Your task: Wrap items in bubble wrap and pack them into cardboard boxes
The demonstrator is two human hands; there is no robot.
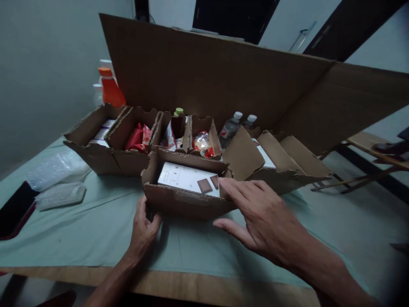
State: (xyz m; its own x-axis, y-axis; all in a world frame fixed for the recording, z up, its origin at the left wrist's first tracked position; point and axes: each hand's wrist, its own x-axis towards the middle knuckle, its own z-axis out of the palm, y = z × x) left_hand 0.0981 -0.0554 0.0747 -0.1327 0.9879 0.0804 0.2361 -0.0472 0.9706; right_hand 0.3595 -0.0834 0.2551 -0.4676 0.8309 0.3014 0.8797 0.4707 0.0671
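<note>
A small open cardboard box [188, 201] sits on the pale green cloth in front of me. Inside lies a white card or packet [182, 177] with two small brown squares [205, 186] on it. My left hand [143, 228] presses against the box's near left corner, fingers curled at its wall. My right hand [262, 217] rests at the box's right end, fingers spread, index fingertip over the rim near the brown squares. Neither hand holds anything.
Behind stands a row of cardboard compartments [111, 140] with red packets [138, 137], snack bags and water bottles [230, 127]. A big cardboard sheet [223, 81] leans at the back. An orange bottle [110, 89] is back left; plastic bags [59, 194] lie left.
</note>
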